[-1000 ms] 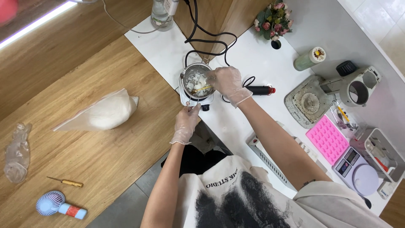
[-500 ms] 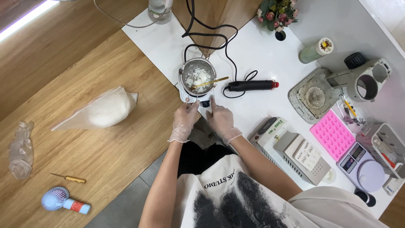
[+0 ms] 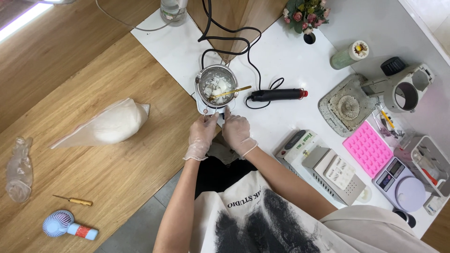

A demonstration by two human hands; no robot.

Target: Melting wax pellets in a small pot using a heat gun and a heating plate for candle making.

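1. The light wooden table point(image 3: 108, 159) fills the left half of the view, and a white worktop point(image 3: 281, 117) runs from twelve o'clock down to four o'clock.
2. A clear plastic bag of white flakes point(image 3: 110, 125) lies on the wood at nine o'clock, well apart from both hands.
3. A grey boxy machine with a white panel point(image 3: 335, 173) sits at four o'clock on the worktop, with a pink silicone mould tray point(image 3: 367, 149) just beyond it at three o'clock.
4. The small white electric hotplate point(image 3: 209, 104) stands at the worktop's near edge, just above centre at about twelve o'clock.
5. On it rests a round steel melting pot point(image 3: 216, 86) holding white chunks, with a gold-coloured spoon point(image 3: 230, 92) lying across its rim, handle towards three o'clock.
6. A black wand-shaped tool with a red tip point(image 3: 276, 95) lies at two o'clock, beside the pot, its black cord looping away towards twelve.
7. The left hand point(image 3: 201, 137), in a thin clear glove, has its fingers loosely curled, fingertips pinched at the hotplate's front left edge.
8. The right hand point(image 3: 236, 132), gloved likewise, sits just beside the left, index finger stretched out to the dark knob point(image 3: 224, 114) on the hotplate's front; whether it grips the knob I cannot tell.
9. A small blue handheld fan point(image 3: 65, 226) lies at seven o'clock, with a yellow-handled awl point(image 3: 74, 201) just above it.
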